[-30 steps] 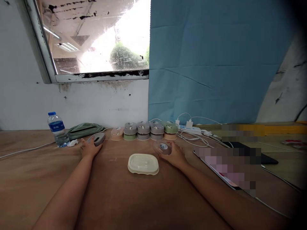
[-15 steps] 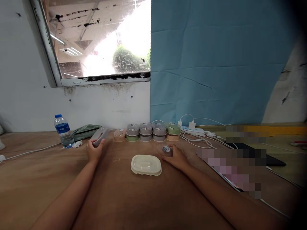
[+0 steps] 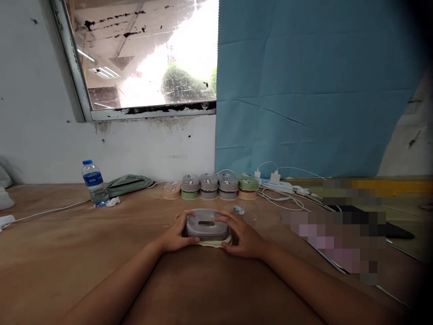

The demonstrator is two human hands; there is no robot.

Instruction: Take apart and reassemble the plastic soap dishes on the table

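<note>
A rounded grey plastic box (image 3: 206, 230) with an oval slot in its top sits over the cream plastic base (image 3: 213, 244), whose front and right edges show beneath it. Whether the two are pressed fully together, I cannot tell. My left hand (image 3: 179, 234) grips the box's left side, thumb at the lower front and fingers behind. On the right, my right hand (image 3: 245, 237) holds it with fingertips on the top edge and the thumb low by the cream base. Just behind that hand lies a clear piece with a round label (image 3: 238, 210).
Along the wall stand several small stacked containers (image 3: 209, 181) in grey, green and peach. A water bottle (image 3: 96, 185) and a green pouch (image 3: 130, 184) are at back left. White cables (image 3: 282, 194) and a power strip (image 3: 277, 185) lie at back right.
My left hand has brought the grey box from the back left to the middle, over the cream base. My right hand has left the clear labelled piece and taken the box's right side.
</note>
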